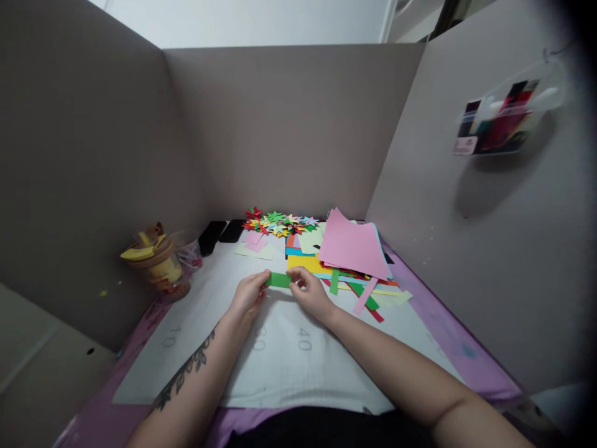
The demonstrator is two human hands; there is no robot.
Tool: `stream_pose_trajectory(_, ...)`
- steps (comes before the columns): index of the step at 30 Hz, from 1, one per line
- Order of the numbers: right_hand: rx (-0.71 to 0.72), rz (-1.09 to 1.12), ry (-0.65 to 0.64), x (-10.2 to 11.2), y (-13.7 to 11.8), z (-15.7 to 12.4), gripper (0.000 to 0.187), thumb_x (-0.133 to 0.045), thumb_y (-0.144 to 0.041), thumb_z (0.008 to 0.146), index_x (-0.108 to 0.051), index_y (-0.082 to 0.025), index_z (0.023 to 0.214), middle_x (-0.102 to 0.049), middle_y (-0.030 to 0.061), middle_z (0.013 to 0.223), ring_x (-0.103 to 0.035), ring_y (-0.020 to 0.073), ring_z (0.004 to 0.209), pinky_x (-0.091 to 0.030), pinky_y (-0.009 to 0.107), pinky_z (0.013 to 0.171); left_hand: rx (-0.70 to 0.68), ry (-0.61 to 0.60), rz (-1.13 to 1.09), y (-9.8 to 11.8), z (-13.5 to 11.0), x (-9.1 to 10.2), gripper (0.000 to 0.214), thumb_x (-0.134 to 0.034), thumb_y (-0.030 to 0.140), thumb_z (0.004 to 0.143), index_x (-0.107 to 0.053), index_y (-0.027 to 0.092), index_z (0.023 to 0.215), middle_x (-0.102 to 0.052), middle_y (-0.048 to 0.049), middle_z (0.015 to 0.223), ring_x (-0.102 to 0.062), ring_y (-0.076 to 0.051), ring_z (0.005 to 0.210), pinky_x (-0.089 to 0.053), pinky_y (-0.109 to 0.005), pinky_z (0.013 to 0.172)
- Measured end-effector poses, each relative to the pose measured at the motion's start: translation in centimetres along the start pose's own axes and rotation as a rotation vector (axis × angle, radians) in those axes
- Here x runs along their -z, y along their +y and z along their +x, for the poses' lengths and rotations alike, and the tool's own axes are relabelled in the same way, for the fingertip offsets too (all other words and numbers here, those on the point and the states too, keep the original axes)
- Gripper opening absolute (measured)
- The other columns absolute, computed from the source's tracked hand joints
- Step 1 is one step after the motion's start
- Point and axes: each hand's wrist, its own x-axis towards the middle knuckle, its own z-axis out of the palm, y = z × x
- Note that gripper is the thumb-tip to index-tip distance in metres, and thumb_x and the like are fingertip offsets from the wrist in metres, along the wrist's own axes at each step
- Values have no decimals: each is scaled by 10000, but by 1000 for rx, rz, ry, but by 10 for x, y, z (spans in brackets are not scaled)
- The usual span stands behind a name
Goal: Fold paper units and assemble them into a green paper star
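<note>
A small green paper strip (279, 280) is stretched between my two hands, above the white sheet on the table. My left hand (249, 292) pinches its left end between thumb and fingers. At the right end, my right hand (310, 289) grips it the same way. To the right of my right hand lie loose cut strips, among them a green strip (334, 282) and a pink strip (365, 295). Behind them rests a stack of pink paper sheets (349, 242) over other coloured paper.
Folded paper stars (280, 223) are heaped at the back. Two black phone-like objects (219, 231) lie at the back left, near a brown and yellow cup-like container (163, 264) and a clear cup (187, 249). Grey panels enclose three sides; a clear holder (504, 121) hangs on the right one.
</note>
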Motion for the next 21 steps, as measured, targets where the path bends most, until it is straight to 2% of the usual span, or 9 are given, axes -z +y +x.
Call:
stream_pose_trajectory(6, 4, 56, -15, 0, 2, -1, 337, -458, -113, 696, -540, -201, 1011, -591, 20, 893, -565, 135, 776, -441, 248, 644, 6, 15, -22, 1, 1, 0, 341, -791, 356, 488, -628, 102, 648, -528, 25, 504, -427, -54, 445, -224, -187, 397)
stream_pose_trajectory(13, -22, 35, -11, -1, -3, -2, 309, -481, -126, 690, -551, -195, 983, -595, 23, 898, -556, 128, 732, -443, 248, 637, 12, 27, 23, -1, -1, -1, 370, -789, 382, 482, -638, 100, 669, -549, 14, 529, -448, -63, 467, -256, -185, 428)
stream_pose_trajectory(16, -20, 9, -7, 1, -2, -1, 238, -480, -139, 709, -580, -190, 919, -609, 19, 862, -551, 136, 737, -434, 259, 659, 0, -4, 83, -1, -4, -3, 373, -770, 403, 514, -642, 98, 685, -550, 6, 542, -447, -67, 476, -253, -183, 431)
stream_pose_trajectory(18, -36, 7, 1, 2, 0, 0, 145, -490, -186, 742, -592, -185, 844, -607, 12, 809, -543, 139, 728, -424, 261, 659, -22, -37, 121, 1, -7, -4, 390, -721, 450, 578, -654, 102, 742, -584, -17, 612, -474, -78, 514, -280, -180, 447)
stream_pose_trajectory(21, -113, 31, 19, 3, 6, 2, 103, -510, -259, 761, -564, -177, 734, -553, -15, 678, -503, 124, 634, -395, 241, 586, -124, -112, 174, 5, -12, -6, 438, -638, 487, 663, -653, 135, 922, -640, -72, 847, -549, -119, 657, -369, -195, 526)
